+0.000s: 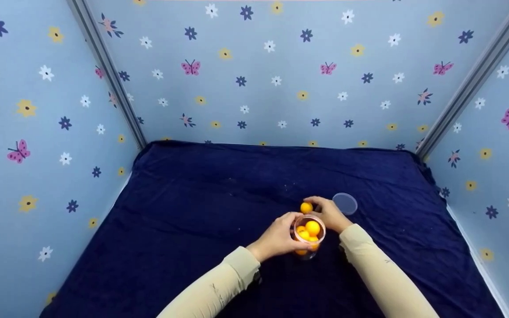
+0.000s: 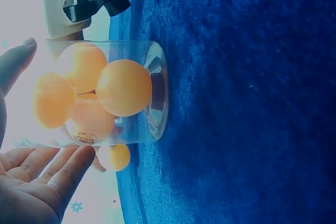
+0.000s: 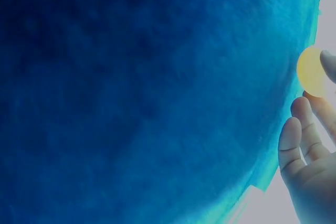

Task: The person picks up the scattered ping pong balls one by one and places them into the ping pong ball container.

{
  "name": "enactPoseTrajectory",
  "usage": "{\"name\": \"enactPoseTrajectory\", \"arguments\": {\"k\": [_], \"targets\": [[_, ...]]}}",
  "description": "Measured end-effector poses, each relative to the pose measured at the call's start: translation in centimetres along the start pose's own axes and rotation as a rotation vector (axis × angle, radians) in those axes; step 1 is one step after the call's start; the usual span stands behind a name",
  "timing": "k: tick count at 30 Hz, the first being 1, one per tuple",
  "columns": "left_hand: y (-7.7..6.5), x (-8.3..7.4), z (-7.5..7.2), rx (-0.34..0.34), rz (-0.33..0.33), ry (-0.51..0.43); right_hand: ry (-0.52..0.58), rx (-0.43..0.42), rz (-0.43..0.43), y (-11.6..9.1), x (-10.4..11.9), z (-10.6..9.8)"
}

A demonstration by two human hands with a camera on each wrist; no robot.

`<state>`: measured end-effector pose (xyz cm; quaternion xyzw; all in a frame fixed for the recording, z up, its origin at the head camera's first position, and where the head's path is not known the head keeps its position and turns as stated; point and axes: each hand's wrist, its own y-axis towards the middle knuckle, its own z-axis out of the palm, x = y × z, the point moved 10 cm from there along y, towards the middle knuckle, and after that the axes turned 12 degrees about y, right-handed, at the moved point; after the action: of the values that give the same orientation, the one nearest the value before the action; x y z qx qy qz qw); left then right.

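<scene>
A clear plastic jar (image 2: pixel 157 90) with several orange ping-pong balls (image 1: pixel 312 228) inside is gripped by my left hand (image 1: pixel 281 236), fingers and thumb around its sides near the rim. Its open mouth faces up toward the head camera. Just beyond the jar, my right hand (image 1: pixel 328 213) pinches one orange ping-pong ball (image 1: pixel 306 207) between thumb and fingers. In the right wrist view that ball (image 3: pixel 311 72) sits between the thumb and a fingertip, apart from the jar at the top corner.
A round translucent lid (image 1: pixel 345 203) lies on the dark blue cloth (image 1: pixel 219 190), just past the right hand. Flower-patterned walls (image 1: pixel 263 88) enclose the cloth at the back and both sides, with grey posts (image 1: pixel 113 79) in the corners.
</scene>
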<state>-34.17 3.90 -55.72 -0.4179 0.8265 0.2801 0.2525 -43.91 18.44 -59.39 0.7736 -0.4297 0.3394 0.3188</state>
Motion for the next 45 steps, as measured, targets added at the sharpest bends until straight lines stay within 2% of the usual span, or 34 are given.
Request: {"name": "enactPoseTrajectory", "arguments": {"k": [15, 28, 35, 45], "targets": [[0.1, 0.2, -0.2, -0.005, -0.014, 0.006, 0.04, -0.063, 0.027, 0.4, 2.1, -3.0], [0.1, 0.1, -0.3, 0.006, -0.012, 0.005, 0.063, -0.071, 0.015, -0.3, 4.4, -3.8], [0.1, 0.1, 0.0, -0.005, -0.002, -0.004, 0.078, -0.098, -0.066, -1.1, 4.9, -4.0], [0.2, -0.2, -0.1, -0.021, 0.029, 0.015, 0.065, -0.131, -0.102, -2.0, 6.0, -4.7]]}}
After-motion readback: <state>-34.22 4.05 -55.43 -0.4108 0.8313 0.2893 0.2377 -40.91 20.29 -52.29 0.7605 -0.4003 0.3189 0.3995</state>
